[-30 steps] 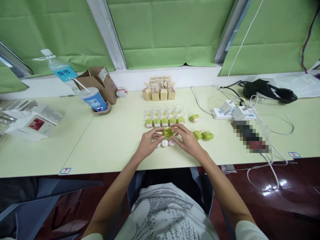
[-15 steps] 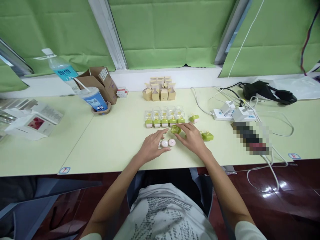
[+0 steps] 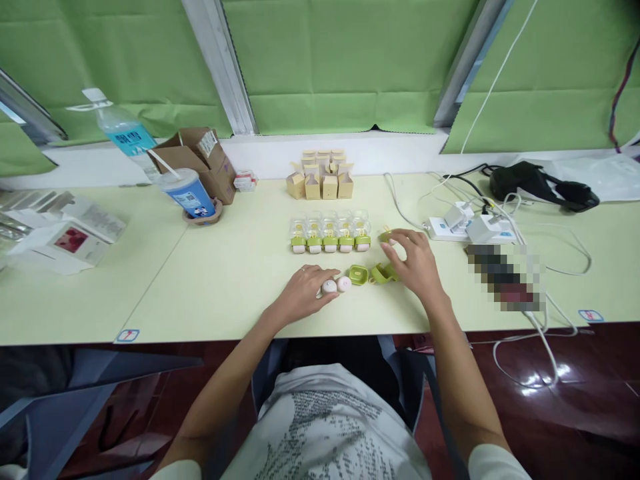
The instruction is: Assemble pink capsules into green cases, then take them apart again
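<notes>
My left hand point(image 3: 306, 291) rests on the table, thumb and fingers curled around a short row of small pinkish-white round pieces point(image 3: 329, 287). Just right of them lies a hollow olive-green case piece point(image 3: 358, 275), open side up. Another green case part point(image 3: 381, 273) sits beside it, partly under my right hand point(image 3: 416, 261). That hand's thumb and fingertips close on a small green-and-pink case point(image 3: 384, 237), mostly covered by the fingers. Behind, several similar green-and-pink cases point(image 3: 330, 244) stand in a row along a clear plastic tray point(image 3: 330, 219).
Small open cardboard boxes point(image 3: 321, 187) stand near the wall. At left are a blue cup point(image 3: 190, 197), a brown carton point(image 3: 213, 167), a bottle point(image 3: 127, 137) and white boxes point(image 3: 75, 240). A power strip point(image 3: 445, 229) with cables and a blurred-out object point(image 3: 503, 277) lie at right.
My right hand has let go of the hollow green case piece, now on the table by the round pieces, and moved right to the green-and-pink case. My left hand has closed in on the round pieces.
</notes>
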